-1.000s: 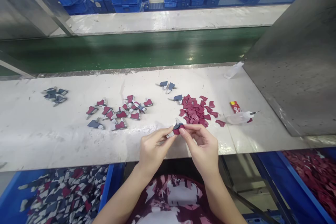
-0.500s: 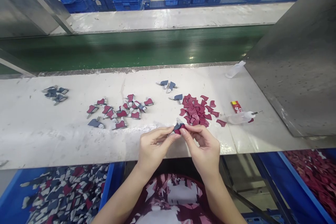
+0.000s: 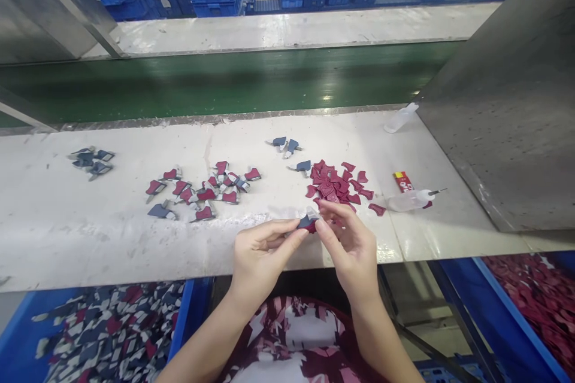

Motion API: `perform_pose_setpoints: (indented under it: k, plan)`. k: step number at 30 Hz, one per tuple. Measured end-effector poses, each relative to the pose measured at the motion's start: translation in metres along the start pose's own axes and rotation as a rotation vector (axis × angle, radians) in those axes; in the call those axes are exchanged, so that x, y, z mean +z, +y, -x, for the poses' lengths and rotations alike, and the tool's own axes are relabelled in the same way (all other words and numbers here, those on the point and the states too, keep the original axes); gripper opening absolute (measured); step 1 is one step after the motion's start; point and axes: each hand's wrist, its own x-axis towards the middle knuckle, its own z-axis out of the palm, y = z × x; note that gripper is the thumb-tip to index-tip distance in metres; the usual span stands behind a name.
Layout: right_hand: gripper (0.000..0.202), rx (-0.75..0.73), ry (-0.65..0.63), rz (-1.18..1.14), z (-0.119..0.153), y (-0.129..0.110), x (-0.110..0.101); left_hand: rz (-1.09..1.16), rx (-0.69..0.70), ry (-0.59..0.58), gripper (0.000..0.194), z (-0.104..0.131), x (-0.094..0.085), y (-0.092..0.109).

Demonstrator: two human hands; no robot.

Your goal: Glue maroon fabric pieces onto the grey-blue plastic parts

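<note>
While the left hand (image 3: 259, 251) pinches a blue-and-maroon part (image 3: 307, 222) over the white table (image 3: 112, 245), I see the right hand (image 3: 354, 245) at its right end, grip unclear to me; just beyond, loose maroon pieces (image 3: 335, 184); leftward, similar parts (image 3: 206, 194), scattered.

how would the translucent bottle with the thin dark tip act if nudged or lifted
The bottle lies on its side and looks rounded, so a nudge would probably roll it, perhaps into the red packet beside it. Its translucent wall suggests soft plastic, likely light and squeezable. The narrow tip juts out and might snag.
</note>
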Motion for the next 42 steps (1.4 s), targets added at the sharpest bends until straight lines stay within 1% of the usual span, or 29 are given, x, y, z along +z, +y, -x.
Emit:
perform_pose_setpoints:
  k: [2,4,7,10,15,18,24,28,31,33,38,42]
  plan:
    - [0.03,0.028,-0.118,-0.023,-0.002,-0.001,-0.004,-0.03,0.028,-0.01,0.015,0.001,0.0,0.002]
    - [0.028,0.011,-0.176,-0.03,-0.003,-0.002,-0.006,-0.039,0.046,-0.02,0.015,0.002,0.0,0.004]
    - [0.026,-0.061,-0.135,-0.018,-0.001,-0.003,-0.005,-0.016,0.04,-0.034,0.014,0.002,0.001,0.006]
    - [0.027,-0.115,-0.106,-0.013,0.001,-0.004,-0.002,0.027,0.005,-0.05,0.015,0.002,0.003,0.008]
    - [0.029,-0.138,-0.105,0.03,0.002,-0.004,-0.003,0.07,-0.091,-0.067,0.026,-0.001,0.004,0.01]
    - [0.031,-0.141,-0.117,0.04,0.001,-0.003,-0.006,0.078,-0.113,-0.083,0.027,-0.001,0.004,0.011]
    - [0.026,-0.141,-0.1,0.003,0.001,-0.006,-0.004,0.1,-0.113,-0.118,0.023,0.001,0.003,0.014]
    - [0.017,-0.13,-0.024,-0.071,0.003,-0.01,0.002,0.094,-0.124,-0.124,0.02,0.003,0.007,0.018]
    - [0.013,-0.115,0.023,-0.099,0.004,-0.01,0.006,0.099,-0.101,-0.144,0.018,0.006,0.01,0.019]
    - [0.012,-0.108,0.017,-0.102,0.003,-0.008,0.006,0.093,-0.084,-0.144,0.017,0.007,0.011,0.019]
    - [0.015,-0.107,-0.055,-0.127,0.002,-0.002,0.003,0.08,-0.069,-0.102,0.018,0.006,0.011,0.021]
    - [0.014,-0.122,-0.042,-0.15,0.002,-0.002,0.003,0.084,-0.046,-0.126,0.017,0.006,0.011,0.023]
